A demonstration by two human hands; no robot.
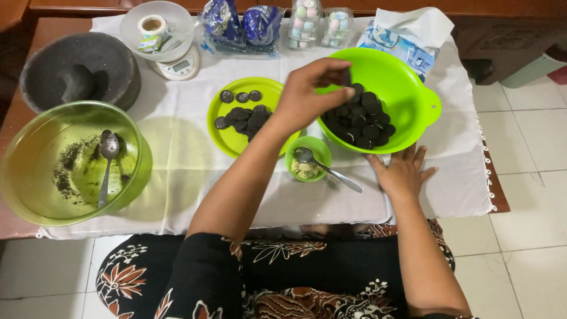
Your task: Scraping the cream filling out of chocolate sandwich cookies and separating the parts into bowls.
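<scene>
My left hand (310,91) reaches across over the bright green bowl (413,88) and pinches a dark round cookie (346,77) between its fingertips. The bowl holds a heap of several dark cookies (360,121). Palm down and fingers spread, my right hand (403,171) rests on the white cloth just below the bowl's near rim and holds nothing. To the left stands a green plate (227,142) with more dark cookie rounds (245,118). A small green cup (319,147) with pale cream and a metal spoon (331,171) sits between the plate and my right hand.
At the left a large translucent green bowl (23,177) holds dark crumbs and a spoon (106,165). Behind it is a stone mortar (77,71). A kitchen scale (177,65), blue packets (242,26), clear tubs of pastel sweets (319,23) and a white bag (407,35) line the back.
</scene>
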